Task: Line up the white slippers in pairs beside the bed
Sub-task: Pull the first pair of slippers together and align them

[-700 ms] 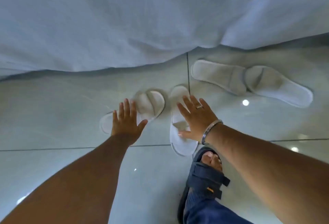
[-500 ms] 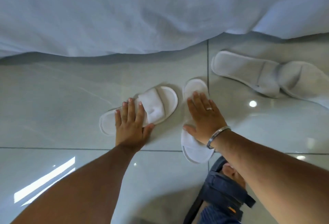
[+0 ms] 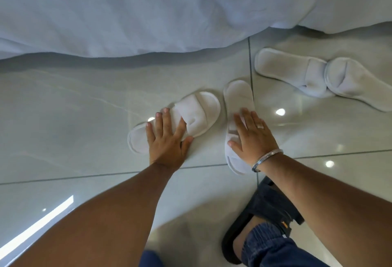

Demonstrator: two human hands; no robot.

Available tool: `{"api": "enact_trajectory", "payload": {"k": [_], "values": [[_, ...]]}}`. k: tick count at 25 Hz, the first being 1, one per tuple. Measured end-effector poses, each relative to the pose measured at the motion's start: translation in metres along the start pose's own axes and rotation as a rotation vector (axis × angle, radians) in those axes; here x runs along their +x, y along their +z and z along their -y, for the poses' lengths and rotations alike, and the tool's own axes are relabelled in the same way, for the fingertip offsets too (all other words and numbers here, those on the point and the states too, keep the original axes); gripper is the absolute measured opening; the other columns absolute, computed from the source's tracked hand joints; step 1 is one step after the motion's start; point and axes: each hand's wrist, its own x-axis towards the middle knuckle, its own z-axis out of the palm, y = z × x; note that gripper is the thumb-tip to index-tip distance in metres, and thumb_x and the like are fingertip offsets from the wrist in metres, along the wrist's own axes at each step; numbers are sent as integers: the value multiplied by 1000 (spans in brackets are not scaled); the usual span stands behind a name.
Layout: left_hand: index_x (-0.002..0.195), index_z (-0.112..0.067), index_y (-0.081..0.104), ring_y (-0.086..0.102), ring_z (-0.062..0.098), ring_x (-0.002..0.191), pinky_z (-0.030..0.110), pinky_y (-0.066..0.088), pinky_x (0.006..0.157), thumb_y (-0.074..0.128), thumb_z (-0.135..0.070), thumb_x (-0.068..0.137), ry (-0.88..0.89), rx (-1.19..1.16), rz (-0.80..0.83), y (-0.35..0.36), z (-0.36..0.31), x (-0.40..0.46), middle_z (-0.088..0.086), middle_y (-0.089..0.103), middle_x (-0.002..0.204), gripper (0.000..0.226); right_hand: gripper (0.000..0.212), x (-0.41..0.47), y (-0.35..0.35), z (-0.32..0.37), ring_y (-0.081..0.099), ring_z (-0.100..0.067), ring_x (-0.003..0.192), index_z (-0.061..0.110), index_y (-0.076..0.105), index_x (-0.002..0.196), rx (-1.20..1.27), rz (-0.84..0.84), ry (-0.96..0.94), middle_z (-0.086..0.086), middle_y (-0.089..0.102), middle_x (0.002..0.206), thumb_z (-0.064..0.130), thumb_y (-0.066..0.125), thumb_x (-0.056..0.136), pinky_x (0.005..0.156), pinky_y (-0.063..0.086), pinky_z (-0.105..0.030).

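Left hand (image 3: pixel 167 139): fingers spread flat on angled slipper (image 3: pixel 191 116).
Right hand (image 3: pixel 252 137): fingers spread flat on straight slipper (image 3: pixel 238 97).
Handling: probably light, soft; best pressed and slid at the strap.

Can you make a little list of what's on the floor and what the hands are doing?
slippers: four, white
left hand: flat on angled slipper
right hand: flat on straighter slipper
other two: toes overlapping, right of them
bed sheet: hangs behind
floor: shiny tiles
foot: dark sandal
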Motion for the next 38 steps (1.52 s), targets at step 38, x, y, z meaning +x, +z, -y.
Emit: {"api": "enact_trajectory", "payload": {"k": [38], "values": [[156, -14, -17, -17, 26, 152, 57, -3, 122, 27, -102, 58, 276, 390, 146, -68, 201, -18, 12, -17, 165, 138, 104, 79, 11, 188, 28, -38, 132, 26, 18, 148, -56, -153, -402, -16, 18, 155, 70, 62, 65, 100, 32, -47]]}}
